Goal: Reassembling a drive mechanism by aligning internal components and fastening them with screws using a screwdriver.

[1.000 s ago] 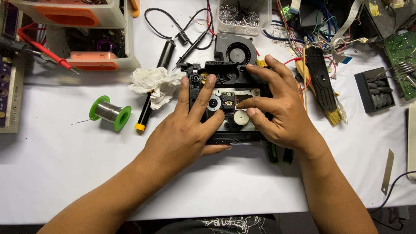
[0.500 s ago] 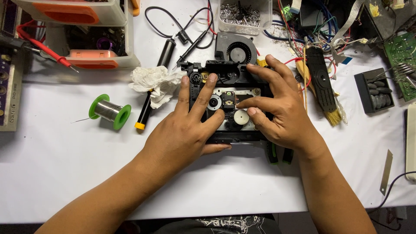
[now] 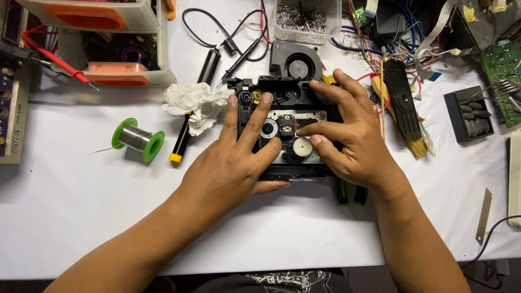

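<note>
Black plastic disc-drive mechanism (image 3: 282, 95) with white gears, under both hands.

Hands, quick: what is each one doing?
Left hand: open, fingers spread on the black disc drive mechanism.
Right hand: open, fingers pressing the same mechanism.

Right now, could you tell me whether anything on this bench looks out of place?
Only small things: a crumpled white tissue lies over the black-and-yellow screwdriver, and tangled wires crowd the far edge behind the black drive mechanism.
</note>
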